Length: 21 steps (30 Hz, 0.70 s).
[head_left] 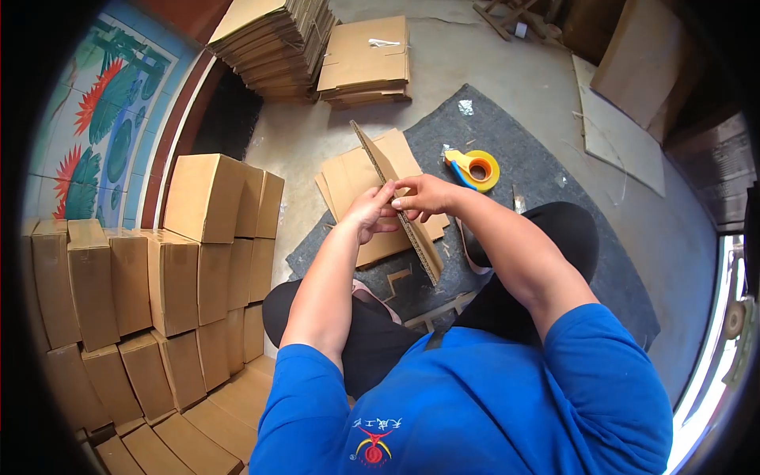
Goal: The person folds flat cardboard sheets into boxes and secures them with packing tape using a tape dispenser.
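Note:
A flattened cardboard box (426, 252) stands on edge between my hands, its corrugated rim facing up. My left hand (372, 212) is closed on its left side, thumb at the top edge. My right hand (425, 195) grips the same edge from the right, its fingers bent over it. The two hands nearly touch. Beneath lie more flat cardboard sheets (340, 180) on a dark grey mat (538, 170). To the right of my right hand a yellow tape dispenser (477, 169) with a roll of tape rests on the mat.
Formed cardboard boxes (178, 277) are piled in rows at the left. Tall stacks of flat cardboard (273, 47) and a lower stack (364, 59) stand at the back. Large boards (617, 131) lean at the right. A small cardboard scrap (398, 279) lies between my feet.

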### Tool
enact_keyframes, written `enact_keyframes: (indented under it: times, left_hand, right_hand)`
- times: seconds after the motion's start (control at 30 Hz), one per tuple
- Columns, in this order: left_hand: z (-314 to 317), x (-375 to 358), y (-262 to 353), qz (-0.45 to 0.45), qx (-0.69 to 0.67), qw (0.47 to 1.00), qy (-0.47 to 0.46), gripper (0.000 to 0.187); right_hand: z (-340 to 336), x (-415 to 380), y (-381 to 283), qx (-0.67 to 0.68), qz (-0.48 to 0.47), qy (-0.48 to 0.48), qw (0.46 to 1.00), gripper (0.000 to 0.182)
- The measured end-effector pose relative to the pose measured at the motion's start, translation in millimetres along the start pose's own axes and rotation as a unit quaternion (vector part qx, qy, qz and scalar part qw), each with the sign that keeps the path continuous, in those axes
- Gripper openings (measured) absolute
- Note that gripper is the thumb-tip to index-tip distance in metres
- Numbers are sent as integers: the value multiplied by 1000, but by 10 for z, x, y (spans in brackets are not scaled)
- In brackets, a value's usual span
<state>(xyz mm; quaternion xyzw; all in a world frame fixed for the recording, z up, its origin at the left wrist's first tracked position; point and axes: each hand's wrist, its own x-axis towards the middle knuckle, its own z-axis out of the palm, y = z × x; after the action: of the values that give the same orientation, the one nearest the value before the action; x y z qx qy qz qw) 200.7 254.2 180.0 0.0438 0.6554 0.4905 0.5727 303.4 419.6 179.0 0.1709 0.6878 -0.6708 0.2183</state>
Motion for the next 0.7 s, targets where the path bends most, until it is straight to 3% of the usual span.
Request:
enact_keyframes:
  times: [0.23,0.33,0.37,0.43,0.53,0.6,0.7]
  left_hand:
    - [174,-88,-72,42,-42,997,48,64]
    - [54,-58,-101,78,52,983,160,36]
    - [-5,-35,-157,163,185,936,252,26]
    - [-51,-180,-61,136,194,911,339,24]
    - [-216,-564,140,146,220,889,374,23]
    - [-354,-646,172,136,215,882,396,26]
    - [-608,-497,173,118,242,861,432,32]
  right_hand:
    - [-93,-97,-141,-44,21,28,998,61]
    - [-95,-260,-277,-96,30,74,992,62]
    - [-64,-352,-392,-189,28,77,979,55]
    - [29,-348,-475,-476,-25,143,867,51]
    - [-8,-488,-642,-510,-10,152,846,25]
    - [18,-526,-787,-538,2,142,831,29]
    - [164,-589,-997,-559,60,44,826,26]
